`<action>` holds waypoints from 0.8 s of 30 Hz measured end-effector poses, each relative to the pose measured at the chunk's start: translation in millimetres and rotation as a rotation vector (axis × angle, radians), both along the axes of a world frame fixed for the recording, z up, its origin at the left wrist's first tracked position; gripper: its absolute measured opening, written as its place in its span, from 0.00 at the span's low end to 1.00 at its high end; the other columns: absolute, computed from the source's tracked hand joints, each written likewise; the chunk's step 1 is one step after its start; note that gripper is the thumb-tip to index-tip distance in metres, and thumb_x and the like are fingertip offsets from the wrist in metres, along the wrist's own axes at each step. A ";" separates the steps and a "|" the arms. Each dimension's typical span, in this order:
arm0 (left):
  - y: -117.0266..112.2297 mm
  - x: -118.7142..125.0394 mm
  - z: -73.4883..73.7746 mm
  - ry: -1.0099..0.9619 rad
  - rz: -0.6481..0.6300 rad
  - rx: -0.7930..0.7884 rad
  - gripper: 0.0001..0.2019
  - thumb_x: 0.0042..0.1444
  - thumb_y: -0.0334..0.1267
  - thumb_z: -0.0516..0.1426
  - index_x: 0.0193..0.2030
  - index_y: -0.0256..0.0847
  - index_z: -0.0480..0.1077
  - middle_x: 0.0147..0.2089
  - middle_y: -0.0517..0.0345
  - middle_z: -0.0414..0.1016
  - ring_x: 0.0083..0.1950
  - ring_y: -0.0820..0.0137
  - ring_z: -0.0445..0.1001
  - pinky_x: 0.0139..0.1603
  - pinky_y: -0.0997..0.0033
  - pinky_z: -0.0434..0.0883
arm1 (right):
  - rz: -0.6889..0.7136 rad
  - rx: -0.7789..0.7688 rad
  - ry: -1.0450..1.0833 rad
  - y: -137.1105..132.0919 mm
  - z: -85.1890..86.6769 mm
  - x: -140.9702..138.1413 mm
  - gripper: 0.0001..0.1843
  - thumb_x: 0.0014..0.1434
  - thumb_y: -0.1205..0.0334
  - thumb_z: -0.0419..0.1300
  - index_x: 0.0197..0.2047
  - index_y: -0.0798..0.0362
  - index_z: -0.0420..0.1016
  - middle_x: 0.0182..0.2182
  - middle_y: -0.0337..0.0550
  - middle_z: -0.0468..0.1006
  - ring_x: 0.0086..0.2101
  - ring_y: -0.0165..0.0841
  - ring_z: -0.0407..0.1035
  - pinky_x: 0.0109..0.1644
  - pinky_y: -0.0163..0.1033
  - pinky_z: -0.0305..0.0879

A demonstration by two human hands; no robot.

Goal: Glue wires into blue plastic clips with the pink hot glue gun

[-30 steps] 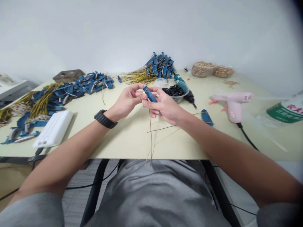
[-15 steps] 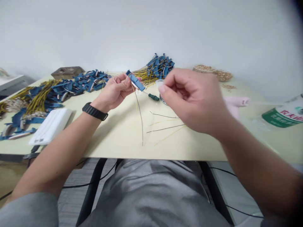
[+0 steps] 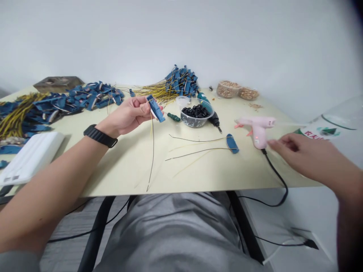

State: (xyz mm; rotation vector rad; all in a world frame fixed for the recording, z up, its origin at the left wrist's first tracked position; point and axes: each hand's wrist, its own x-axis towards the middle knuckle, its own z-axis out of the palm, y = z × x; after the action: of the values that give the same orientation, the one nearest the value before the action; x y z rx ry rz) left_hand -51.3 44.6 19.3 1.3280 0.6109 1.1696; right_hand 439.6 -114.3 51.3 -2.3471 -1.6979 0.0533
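My left hand is closed on a narrow blue plastic part, pinching it between thumb and fingers. From that part a dark wire and a yellow wire hang down over the table. My right hand is at the right, its fingers loosely curled and apart, with nothing visible in them. Its fingertip is close beside the handle of a pink hot glue gun; I cannot tell whether they touch. Another blue part lies mid-table with its dark and yellow wires stretched out to the left.
A clear tub of small black pieces stands behind, with a green-handled screwdriver and a dark power tool beside it. Blue parts with yellow wires are heaped at the back and left. A large bottle is at right.
My right hand has moved from the middle out to the right, beside the glue gun, uncovering the tub and the loose blue part. The left hand still holds its part.
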 end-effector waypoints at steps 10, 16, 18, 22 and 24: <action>-8.8 12.8 -11.4 0.145 -0.256 0.002 0.22 0.55 0.52 0.81 0.46 0.37 0.86 0.44 0.45 0.91 0.44 0.62 0.91 0.54 0.64 0.87 | -0.021 -0.014 0.269 44.3 -11.0 -44.3 0.19 0.67 0.44 0.68 0.29 0.41 0.72 0.36 0.61 0.81 0.37 0.52 0.73 0.50 0.57 0.64; -9.2 14.8 -13.0 0.150 -0.326 0.013 0.17 0.60 0.49 0.79 0.46 0.38 0.87 0.47 0.45 0.91 0.48 0.63 0.91 0.56 0.64 0.87 | -0.077 0.173 0.237 51.0 -2.2 -55.5 0.15 0.62 0.59 0.68 0.28 0.42 0.67 0.32 0.54 0.76 0.44 0.51 0.75 0.54 0.56 0.67; -9.6 15.5 -13.2 0.160 -0.328 0.023 0.16 0.62 0.48 0.78 0.46 0.38 0.87 0.49 0.43 0.91 0.49 0.62 0.91 0.56 0.64 0.87 | -0.137 0.268 0.246 50.6 8.6 -64.1 0.15 0.64 0.60 0.68 0.28 0.44 0.68 0.32 0.52 0.77 0.44 0.49 0.77 0.53 0.55 0.69; -9.3 16.2 -14.8 0.182 -0.301 0.034 0.18 0.61 0.50 0.79 0.45 0.38 0.87 0.48 0.41 0.91 0.48 0.61 0.91 0.56 0.63 0.86 | 0.066 0.469 0.610 53.5 34.2 -96.8 0.03 0.61 0.64 0.73 0.39 0.51 0.84 0.46 0.54 0.87 0.43 0.42 0.80 0.39 0.46 0.77; -8.9 16.3 -15.8 0.188 -0.296 0.022 0.19 0.59 0.50 0.79 0.43 0.37 0.87 0.47 0.42 0.91 0.48 0.60 0.91 0.57 0.61 0.86 | 0.361 0.485 0.823 59.1 44.5 -117.9 0.12 0.62 0.66 0.73 0.49 0.53 0.88 0.52 0.56 0.88 0.40 0.41 0.82 0.28 0.42 0.76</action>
State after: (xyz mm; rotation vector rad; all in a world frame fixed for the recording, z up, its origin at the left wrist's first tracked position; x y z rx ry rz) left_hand -35.0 35.7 3.5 1.5007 0.5142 0.8196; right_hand 321.7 -55.2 95.8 -1.3563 -1.4453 0.5245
